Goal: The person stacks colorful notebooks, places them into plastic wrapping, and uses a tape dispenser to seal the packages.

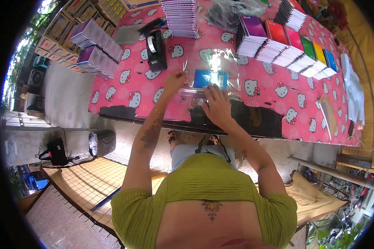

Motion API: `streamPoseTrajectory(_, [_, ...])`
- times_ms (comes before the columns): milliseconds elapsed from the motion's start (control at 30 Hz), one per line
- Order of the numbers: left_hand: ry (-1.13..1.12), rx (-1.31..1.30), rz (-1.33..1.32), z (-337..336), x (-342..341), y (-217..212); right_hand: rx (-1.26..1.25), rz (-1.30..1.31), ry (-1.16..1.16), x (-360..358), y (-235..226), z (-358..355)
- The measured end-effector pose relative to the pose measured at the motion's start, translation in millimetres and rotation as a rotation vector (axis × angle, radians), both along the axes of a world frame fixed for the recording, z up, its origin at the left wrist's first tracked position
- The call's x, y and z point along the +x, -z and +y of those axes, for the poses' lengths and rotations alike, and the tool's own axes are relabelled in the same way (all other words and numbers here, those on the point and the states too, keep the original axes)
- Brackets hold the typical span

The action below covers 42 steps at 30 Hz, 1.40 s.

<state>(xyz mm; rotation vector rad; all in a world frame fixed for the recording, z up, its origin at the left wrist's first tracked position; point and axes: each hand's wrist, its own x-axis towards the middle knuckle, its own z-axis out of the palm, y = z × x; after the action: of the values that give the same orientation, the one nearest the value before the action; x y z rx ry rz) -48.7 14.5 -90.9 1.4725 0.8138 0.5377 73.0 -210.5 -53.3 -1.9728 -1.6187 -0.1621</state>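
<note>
A small blue spiral notebook lies near the table's front edge, with a thin yellow edge showing beneath it. Shiny clear plastic spreads around and beyond it, glaring in the light. To the notebook's left, my left hand has its fingers pinched together at the plastic's edge. My right hand rests with fingers spread on the notebook's near right part. A black tape dispenser with a roll of tape stands just beyond my left hand.
Stacked spiral notebooks in several colours stand at the back right, with a tall stack at the back centre. Wrapped notebook stacks sit at left beside cardboard boxes. Crumpled plastic lies behind; the pink patterned cover is torn in front.
</note>
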Motion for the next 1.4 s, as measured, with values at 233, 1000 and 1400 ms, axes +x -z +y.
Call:
streamPoseTrajectory(233, [0.09,-0.433,0.157,-9.3,22.3,-30.9,-0.096,-0.01,0.008,-7.4,8.4,8.7])
streamPoseTrajectory(1000, [0.451,1.302,0.499,40.1,148.8,-2.6,-0.101,-0.026,0.061,-9.8,9.0,14.2])
streamPoseTrajectory(1400, [0.397,1.487,0.436,21.8,130.2,-48.4,-0.055,-0.045,0.036,-9.6,11.9,11.1])
